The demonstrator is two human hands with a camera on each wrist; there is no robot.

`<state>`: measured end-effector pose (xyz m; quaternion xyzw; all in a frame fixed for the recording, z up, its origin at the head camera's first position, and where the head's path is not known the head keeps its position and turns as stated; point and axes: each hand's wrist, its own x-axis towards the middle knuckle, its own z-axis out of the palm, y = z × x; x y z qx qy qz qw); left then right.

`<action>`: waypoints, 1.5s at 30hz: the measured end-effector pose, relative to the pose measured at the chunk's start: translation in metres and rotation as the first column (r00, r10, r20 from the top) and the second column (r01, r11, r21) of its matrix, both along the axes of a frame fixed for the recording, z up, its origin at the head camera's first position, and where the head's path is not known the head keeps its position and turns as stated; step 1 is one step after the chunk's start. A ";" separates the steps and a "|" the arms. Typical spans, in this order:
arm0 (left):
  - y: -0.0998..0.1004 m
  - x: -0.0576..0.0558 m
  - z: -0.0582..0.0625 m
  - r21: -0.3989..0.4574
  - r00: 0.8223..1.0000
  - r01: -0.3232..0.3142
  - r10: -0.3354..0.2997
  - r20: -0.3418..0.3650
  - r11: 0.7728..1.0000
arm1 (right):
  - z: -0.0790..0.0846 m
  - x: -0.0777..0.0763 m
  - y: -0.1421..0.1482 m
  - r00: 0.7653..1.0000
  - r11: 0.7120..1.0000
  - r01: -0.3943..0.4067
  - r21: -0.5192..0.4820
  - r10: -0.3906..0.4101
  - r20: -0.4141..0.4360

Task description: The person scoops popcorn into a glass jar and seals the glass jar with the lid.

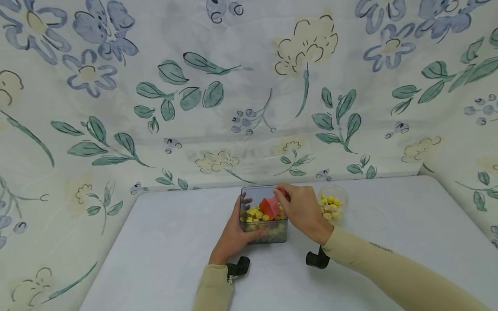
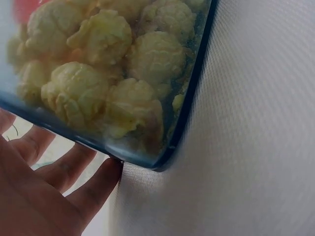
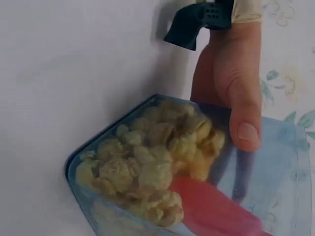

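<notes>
A clear, blue-tinted square container (image 1: 282, 236) stands near the far side of the table, partly filled with yellow popcorn (image 1: 254, 214). My left hand (image 1: 232, 235) grips it from the left, thumb along the near wall (image 3: 246, 118) and fingers round the far side. In the left wrist view, its fingers (image 2: 96, 189) lie against the container's side. My right hand (image 1: 305, 211) reaches over from the right and pinches the handle end of a red scoop (image 1: 268, 208). The scoop's bowl rests among the popcorn inside the container; the right fingers mostly hide its handle.
Behind the right hand stands a round clear tub (image 1: 343, 193) with more popcorn in it. A faint clear round lid (image 1: 371, 217) lies to its right on the white table (image 1: 163, 259). A floral curtain (image 1: 249, 103) borders the table's far edge.
</notes>
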<state>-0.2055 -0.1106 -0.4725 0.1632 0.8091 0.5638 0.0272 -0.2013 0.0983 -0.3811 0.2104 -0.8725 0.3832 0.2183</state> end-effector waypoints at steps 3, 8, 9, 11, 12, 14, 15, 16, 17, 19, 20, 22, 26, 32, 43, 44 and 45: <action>0.000 0.000 -0.001 -0.014 1.000 -0.007 0.007 0.002 1.000 | -0.002 -0.004 -0.003 1.000 1.000 -0.005 -0.009 0.005 0.027; 0.001 0.003 0.004 -0.019 0.999 -0.016 0.016 0.038 1.000 | -0.005 -0.008 -0.007 0.988 0.996 0.005 -0.093 0.009 0.153; 0.001 0.004 0.008 -0.015 0.999 -0.011 0.012 0.046 1.000 | -0.005 -0.008 -0.006 0.984 0.993 0.019 -0.116 0.002 0.181; 0.002 0.007 0.015 -0.008 0.998 -0.008 0.008 0.065 1.000 | -0.005 -0.008 -0.006 0.975 0.987 0.053 -0.154 -0.017 0.222; 0.003 0.009 0.019 -0.012 0.998 -0.006 0.007 0.067 1.000 | -0.005 -0.008 -0.005 0.971 0.984 0.065 -0.167 -0.024 0.237; 0.004 0.012 0.026 -0.014 0.998 0.000 0.001 0.065 1.000 | -0.005 -0.007 -0.005 0.967 0.980 0.077 -0.181 -0.029 0.254; 0.004 0.013 0.028 -0.017 0.998 0.004 -0.003 0.062 1.000 | -0.006 -0.006 -0.005 0.967 0.980 0.076 -0.186 -0.027 0.255; 0.005 0.013 0.030 -0.020 0.998 0.005 -0.004 0.063 1.000 | -0.006 -0.006 -0.005 0.969 0.982 0.070 -0.177 -0.025 0.246; 0.005 0.013 0.031 -0.026 0.998 0.008 -0.006 0.059 1.000 | -0.007 -0.006 -0.005 0.972 0.984 0.062 -0.165 -0.022 0.236; 0.005 0.013 0.031 -0.031 0.998 0.010 -0.008 0.058 0.999 | -0.010 -0.006 -0.006 0.978 0.989 0.047 -0.138 -0.018 0.207; 0.006 0.013 0.031 -0.032 0.998 0.012 -0.010 0.059 0.999 | -0.011 -0.007 -0.006 0.983 0.992 0.040 -0.120 -0.018 0.185; 0.007 0.013 0.030 -0.028 0.998 0.013 -0.011 0.064 1.000 | -0.012 -0.006 -0.007 0.990 0.997 0.032 -0.077 -0.021 0.137; 0.006 0.009 0.022 -0.021 0.997 -0.006 0.008 0.072 1.000 | -0.010 -0.006 -0.006 0.995 0.999 -0.014 -0.039 0.018 0.102; 0.003 0.003 0.008 -0.003 0.998 -0.009 0.009 0.055 1.000 | -0.004 -0.007 0.004 0.950 0.994 -0.031 -0.106 0.062 0.307; 0.005 0.014 0.033 -0.018 0.995 0.011 -0.009 0.100 1.000 | -0.001 -0.004 -0.001 0.885 0.989 -0.003 -0.151 0.073 0.459; 0.005 0.014 0.034 -0.011 0.995 0.019 -0.018 0.093 1.000 | -0.002 -0.004 -0.001 0.884 0.988 -0.001 -0.157 0.074 0.462; 0.005 0.014 0.034 -0.005 0.996 0.025 -0.025 0.084 1.000 | -0.002 -0.004 -0.001 0.885 0.986 0.009 -0.164 0.069 0.461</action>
